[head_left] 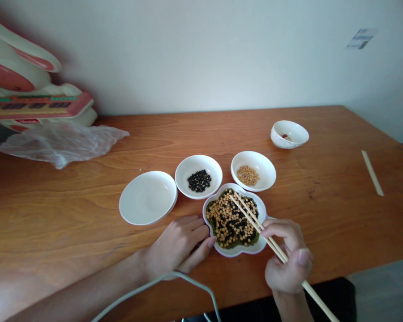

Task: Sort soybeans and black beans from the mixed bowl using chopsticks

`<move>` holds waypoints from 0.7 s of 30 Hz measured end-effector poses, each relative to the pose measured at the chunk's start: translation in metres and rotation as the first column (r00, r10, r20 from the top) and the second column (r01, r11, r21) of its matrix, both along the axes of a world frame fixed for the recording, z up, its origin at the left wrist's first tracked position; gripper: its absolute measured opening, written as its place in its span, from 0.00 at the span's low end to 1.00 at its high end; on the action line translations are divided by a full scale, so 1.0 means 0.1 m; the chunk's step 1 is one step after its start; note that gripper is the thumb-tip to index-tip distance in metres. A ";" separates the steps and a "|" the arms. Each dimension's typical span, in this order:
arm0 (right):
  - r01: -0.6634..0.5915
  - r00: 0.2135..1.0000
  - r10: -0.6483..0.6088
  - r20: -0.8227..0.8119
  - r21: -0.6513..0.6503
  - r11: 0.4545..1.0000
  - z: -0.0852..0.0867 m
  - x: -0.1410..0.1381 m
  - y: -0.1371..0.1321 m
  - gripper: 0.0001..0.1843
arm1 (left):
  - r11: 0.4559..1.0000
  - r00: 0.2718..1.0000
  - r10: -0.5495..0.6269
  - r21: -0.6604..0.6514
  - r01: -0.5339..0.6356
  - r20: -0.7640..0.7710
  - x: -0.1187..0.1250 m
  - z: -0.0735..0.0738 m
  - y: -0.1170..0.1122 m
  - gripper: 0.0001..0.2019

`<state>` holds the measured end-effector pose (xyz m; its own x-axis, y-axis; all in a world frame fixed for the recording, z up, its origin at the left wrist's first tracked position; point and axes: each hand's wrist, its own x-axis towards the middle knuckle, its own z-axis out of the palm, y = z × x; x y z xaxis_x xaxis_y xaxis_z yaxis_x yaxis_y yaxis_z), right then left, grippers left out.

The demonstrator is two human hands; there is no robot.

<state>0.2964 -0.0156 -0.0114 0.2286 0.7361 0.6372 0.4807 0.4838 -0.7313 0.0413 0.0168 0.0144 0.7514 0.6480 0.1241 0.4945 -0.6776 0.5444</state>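
A flower-shaped white dish (211, 226) near the table's front edge holds mixed yellow, black and green beans. My right hand (287, 259) is closed on a pair of wooden chopsticks (251, 214), whose tips reach over the far part of the mixed beans. My left hand (179, 243) lies flat on the table with its fingers stretched out, fingertips touching the dish's left rim. Behind the dish stand three white bowls: an empty one (147, 197) at the left, one with black beans (199, 176) in the middle, one with yellow beans (253, 171) at the right.
A small white bowl (289, 133) with a few reddish bits stands further back right. A chopstick sleeve (372, 172) lies at the far right. A crumpled clear plastic bag (62, 143) and a red-and-white object (23, 94) fill the back left. A grey cable (174, 279) crosses my left wrist.
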 end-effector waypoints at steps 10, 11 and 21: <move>0.048 0.996 -0.047 0.073 -0.015 0.999 -0.05 0.03 0.01 0.32 | 1.000 1.000 0.002 -0.007 -0.002 -0.015 -0.01 0.00 -0.02 0.16; 0.051 0.996 -0.050 0.076 -0.013 0.999 -0.04 0.03 0.01 0.31 | 1.000 1.000 0.002 -0.010 -0.002 -0.017 -0.01 0.00 -0.02 0.15; 0.049 0.994 -0.046 0.095 -0.029 0.998 -0.01 0.03 0.00 0.32 | 1.000 1.000 0.005 -0.008 -0.005 -0.017 0.00 0.00 0.00 0.16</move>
<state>0.2997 -0.0157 -0.0126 0.2032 0.7457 0.6345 0.5701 0.4368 -0.6959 0.0415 0.0164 0.0144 0.7503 0.6526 0.1056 0.5071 -0.6706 0.5415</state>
